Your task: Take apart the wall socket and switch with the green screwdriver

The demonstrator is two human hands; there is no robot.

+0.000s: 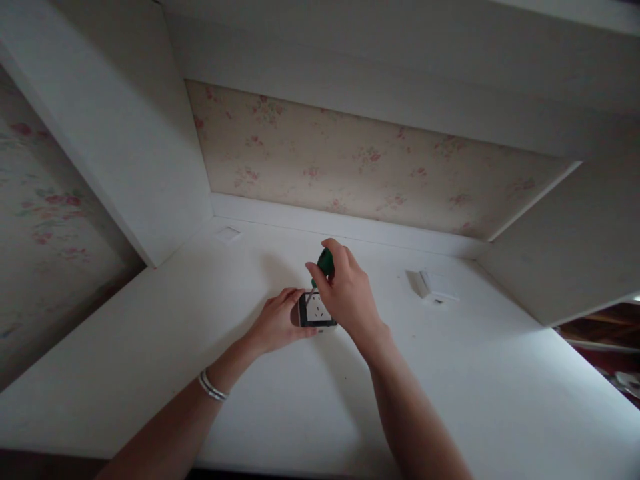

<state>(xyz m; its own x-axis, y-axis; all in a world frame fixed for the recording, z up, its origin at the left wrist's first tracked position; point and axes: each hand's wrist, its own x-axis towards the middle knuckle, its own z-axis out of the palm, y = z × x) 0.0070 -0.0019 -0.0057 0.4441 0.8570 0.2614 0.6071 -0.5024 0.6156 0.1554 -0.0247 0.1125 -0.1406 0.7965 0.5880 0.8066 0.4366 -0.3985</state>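
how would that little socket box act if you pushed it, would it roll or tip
The socket box looks square-edged and flat-faced, so it would probably slide rather than roll. It seems low for its width, so tipping looks unlikely. The white surface looks smooth, so a push might shift it readily without the left hand against its side.

Green-handled screwdriver [325,262] tilted, tip near left edge of face-up, dark-framed white socket [317,309].

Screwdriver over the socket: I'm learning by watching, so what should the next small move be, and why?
Probably a small turn of the screwdriver by the right hand: its shaft slants down to the dark frame of the socket, while the left hand steadies the socket from the side.
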